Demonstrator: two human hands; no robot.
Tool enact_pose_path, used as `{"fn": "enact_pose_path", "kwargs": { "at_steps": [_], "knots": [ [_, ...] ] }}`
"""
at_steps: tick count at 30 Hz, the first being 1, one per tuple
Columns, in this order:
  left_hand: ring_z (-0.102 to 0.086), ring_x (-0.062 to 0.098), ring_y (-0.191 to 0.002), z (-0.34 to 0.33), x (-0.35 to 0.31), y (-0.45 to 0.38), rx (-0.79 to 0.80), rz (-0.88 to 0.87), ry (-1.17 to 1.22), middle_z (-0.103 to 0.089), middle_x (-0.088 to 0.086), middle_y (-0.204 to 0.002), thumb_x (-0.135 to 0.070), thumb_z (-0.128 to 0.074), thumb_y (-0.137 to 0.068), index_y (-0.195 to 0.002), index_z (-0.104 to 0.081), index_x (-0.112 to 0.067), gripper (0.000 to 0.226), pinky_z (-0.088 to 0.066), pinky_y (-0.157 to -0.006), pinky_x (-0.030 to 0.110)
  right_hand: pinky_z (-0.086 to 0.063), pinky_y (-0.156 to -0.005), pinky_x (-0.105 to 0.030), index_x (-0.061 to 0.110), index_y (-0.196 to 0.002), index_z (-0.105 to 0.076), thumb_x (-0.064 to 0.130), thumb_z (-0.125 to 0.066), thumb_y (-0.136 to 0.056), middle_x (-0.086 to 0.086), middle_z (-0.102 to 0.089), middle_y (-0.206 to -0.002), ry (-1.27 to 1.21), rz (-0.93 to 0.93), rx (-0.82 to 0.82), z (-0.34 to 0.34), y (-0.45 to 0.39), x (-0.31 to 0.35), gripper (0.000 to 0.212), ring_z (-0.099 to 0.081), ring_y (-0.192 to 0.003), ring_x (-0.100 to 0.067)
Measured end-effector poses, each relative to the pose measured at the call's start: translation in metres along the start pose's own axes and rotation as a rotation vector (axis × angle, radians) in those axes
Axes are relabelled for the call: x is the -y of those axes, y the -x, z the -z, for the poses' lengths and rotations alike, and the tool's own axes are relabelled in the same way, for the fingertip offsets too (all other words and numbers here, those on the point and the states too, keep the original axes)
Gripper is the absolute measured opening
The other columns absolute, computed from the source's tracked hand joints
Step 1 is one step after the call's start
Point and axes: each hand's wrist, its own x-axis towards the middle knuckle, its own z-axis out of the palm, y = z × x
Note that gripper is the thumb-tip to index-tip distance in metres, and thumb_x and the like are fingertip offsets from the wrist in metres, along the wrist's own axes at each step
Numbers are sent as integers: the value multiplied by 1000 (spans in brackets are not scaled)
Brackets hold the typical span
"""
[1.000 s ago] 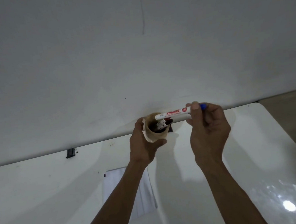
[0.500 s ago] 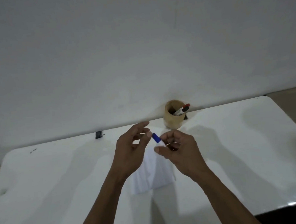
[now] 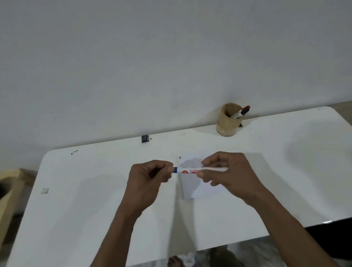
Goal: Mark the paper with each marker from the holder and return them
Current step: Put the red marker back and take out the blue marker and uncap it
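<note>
I hold a white marker [image 3: 190, 170] with a blue cap level above the white paper [image 3: 203, 190]. My right hand [image 3: 229, 172] grips the marker's barrel. My left hand [image 3: 151, 177] pinches the blue cap end [image 3: 175, 170]. The paper lies flat on the white table [image 3: 92, 200], partly hidden under my hands. A tan round holder [image 3: 228, 123] stands at the table's far edge by the wall, with a red-capped marker [image 3: 240, 112] leaning out of it.
A small black clip [image 3: 144, 138] sits at the table's far edge. A wooden bench [image 3: 4, 197] with a dark object stands left of the table. My feet [image 3: 177, 266] show below the near edge. The wall rises right behind the table.
My right hand carried the blue marker from the holder down over the paper. My left hand let go of the holder and now pinches the cap end. The view tilted down.
</note>
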Motion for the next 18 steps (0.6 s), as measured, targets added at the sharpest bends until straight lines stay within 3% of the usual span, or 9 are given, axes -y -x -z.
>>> {"fn": "enact_pose_path", "kwargs": {
  "at_steps": [3,6,10,13,18],
  "knots": [
    [-65,12,-66,6,9,11,32,-8,-59,-77,3,-73,-11,-83,-78,-89,-81,-20,15,-55,-72,28,-60,-61,-29,2,-99,-72,4,-88,-72,-13,-79,-77,-311,-62,-98,-19,9,-4,31,-76,-67,-24],
    [-63,12,-62,9,16,17,42,-38,-85,-74,0,-67,-13,-82,-80,-81,-80,-31,18,-55,-70,33,-60,-64,-26,2,-97,-73,14,-85,-67,-12,-75,-79,-564,-154,-123,-44,17,-10,35,-73,-71,-21],
    [-63,10,-60,7,23,20,92,-73,-126,-75,2,-71,-16,-78,-84,-80,-80,-29,14,-57,-67,32,-59,-66,-25,4,-93,-75,13,-75,-88,-9,-78,-81,-524,-162,-80,-71,23,-19,11,-75,-74,-19],
    [-63,9,-57,9,25,18,128,-24,-122,-76,4,-72,-16,-76,-87,-86,-80,-14,5,-55,-65,25,-60,-68,-25,3,-87,-74,15,-70,-94,-9,-77,-77,-478,-152,-79,-77,19,-24,13,-76,-74,-20],
    [-59,11,-55,22,30,5,91,102,-64,-69,-4,-63,-14,-74,-89,-76,-77,-10,14,-52,-59,19,-60,-65,-24,2,-91,-73,4,-65,-95,-7,-75,-74,-637,-160,-157,-59,-2,-27,9,-74,-68,-20]
  ]
}}
